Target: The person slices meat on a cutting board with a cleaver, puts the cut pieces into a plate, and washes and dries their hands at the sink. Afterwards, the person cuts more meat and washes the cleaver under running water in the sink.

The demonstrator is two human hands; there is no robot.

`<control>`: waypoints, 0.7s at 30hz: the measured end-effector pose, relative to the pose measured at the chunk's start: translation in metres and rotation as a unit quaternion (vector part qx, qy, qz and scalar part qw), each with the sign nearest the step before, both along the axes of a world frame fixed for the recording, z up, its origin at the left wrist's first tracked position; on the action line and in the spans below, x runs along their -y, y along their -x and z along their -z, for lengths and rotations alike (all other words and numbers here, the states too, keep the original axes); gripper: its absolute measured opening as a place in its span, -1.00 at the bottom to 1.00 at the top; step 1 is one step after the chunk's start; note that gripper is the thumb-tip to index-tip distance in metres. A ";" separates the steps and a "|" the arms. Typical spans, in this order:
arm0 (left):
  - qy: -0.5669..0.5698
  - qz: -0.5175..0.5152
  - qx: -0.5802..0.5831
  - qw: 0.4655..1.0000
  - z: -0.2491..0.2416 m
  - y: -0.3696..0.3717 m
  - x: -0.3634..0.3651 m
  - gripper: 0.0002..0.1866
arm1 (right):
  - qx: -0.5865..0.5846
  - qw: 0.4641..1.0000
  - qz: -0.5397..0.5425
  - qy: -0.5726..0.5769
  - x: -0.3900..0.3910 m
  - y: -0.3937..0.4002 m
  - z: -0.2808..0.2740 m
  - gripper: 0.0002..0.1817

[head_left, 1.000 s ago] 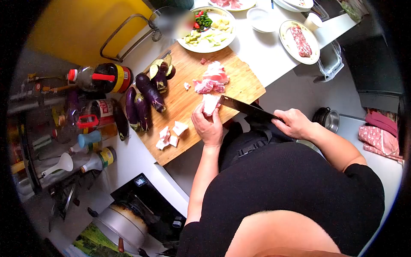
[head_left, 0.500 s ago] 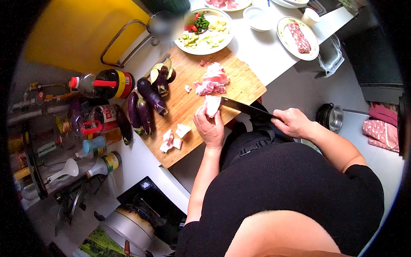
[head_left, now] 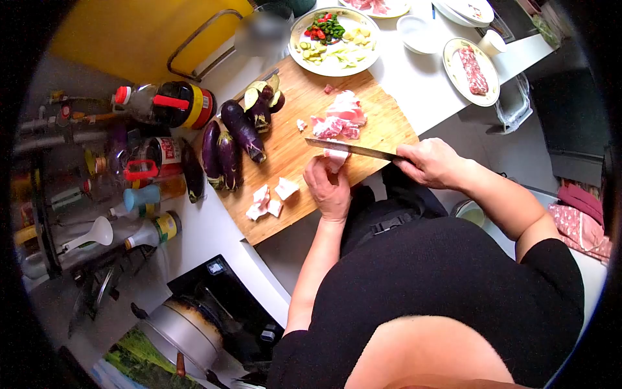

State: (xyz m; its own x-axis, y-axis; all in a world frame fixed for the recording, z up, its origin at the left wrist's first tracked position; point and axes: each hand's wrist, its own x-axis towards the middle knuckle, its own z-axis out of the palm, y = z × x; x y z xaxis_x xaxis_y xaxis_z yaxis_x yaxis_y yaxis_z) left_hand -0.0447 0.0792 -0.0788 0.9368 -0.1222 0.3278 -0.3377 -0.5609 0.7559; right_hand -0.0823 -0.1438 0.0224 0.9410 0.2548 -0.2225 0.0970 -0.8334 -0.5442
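Note:
My right hand (head_left: 429, 162) is wrapped around the handle of a kitchen knife (head_left: 356, 149). The blade lies across a pale piece of fatty meat (head_left: 336, 159) near the front edge of the wooden cutting board (head_left: 291, 155). From the near side, my left hand (head_left: 328, 189) pins that piece with curled fingers. Just beyond the blade is a heap of sliced pink meat (head_left: 341, 117). Several white chunks of fat (head_left: 264, 201) rest left of my left hand. Whole eggplants (head_left: 243, 133) lie along the board's left side.
At the back stands a plate of chopped vegetables (head_left: 297, 53). A white bowl (head_left: 418, 34) and a plate with a meat strip (head_left: 473, 70) are at the right. Sauce bottles (head_left: 184, 105) crowd the left; a pot (head_left: 183, 330) sits at lower left.
The knife has swung left, so its blade now crosses the piece of meat instead of touching its right side. My left hand still holds the piece. The whole view has shifted slightly.

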 end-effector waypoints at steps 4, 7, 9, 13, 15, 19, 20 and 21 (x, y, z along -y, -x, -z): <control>-0.017 0.016 0.029 0.999 0.006 -0.002 -0.002 -0.59 | -0.018 0.999 -0.028 -0.005 -0.003 -0.014 -0.001 -0.83; 0.002 0.032 0.007 0.999 0.009 -0.002 -0.003 -0.59 | -0.036 0.999 -0.041 0.000 -0.005 -0.020 -0.007 -0.83; 0.021 0.023 0.025 0.999 0.009 0.000 -0.002 -0.62 | -0.050 0.998 -0.045 0.005 -0.005 -0.024 -0.012 -0.83; 0.019 0.019 0.013 1.000 0.007 -0.001 -0.002 -0.65 | -0.069 0.995 -0.065 0.016 0.001 -0.026 -0.014 -0.82; 0.005 0.027 0.031 0.999 0.008 -0.001 -0.003 -0.67 | -0.062 0.995 -0.074 0.007 0.001 -0.027 -0.014 -0.81; 0.006 0.034 0.036 0.999 0.006 -0.002 -0.003 -0.66 | -0.073 0.993 -0.082 0.033 -0.002 -0.028 -0.023 -0.82; 0.006 0.032 0.033 0.999 0.005 -0.002 -0.002 -0.66 | -0.081 0.992 -0.085 0.044 -0.002 -0.029 -0.026 -0.82; 0.001 0.033 0.031 0.999 0.003 -0.003 -0.002 -0.67 | -0.084 0.992 -0.085 0.044 -0.002 -0.028 -0.028 -0.82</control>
State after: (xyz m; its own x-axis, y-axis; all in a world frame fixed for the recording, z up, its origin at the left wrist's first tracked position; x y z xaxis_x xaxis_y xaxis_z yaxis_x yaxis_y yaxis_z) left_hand -0.0420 0.0810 -0.0815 0.9049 -0.1814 0.3851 -0.4194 -0.5343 0.7339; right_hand -0.0546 -0.1421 0.0501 0.8336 0.3800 -0.4009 0.1552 -0.8577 -0.4902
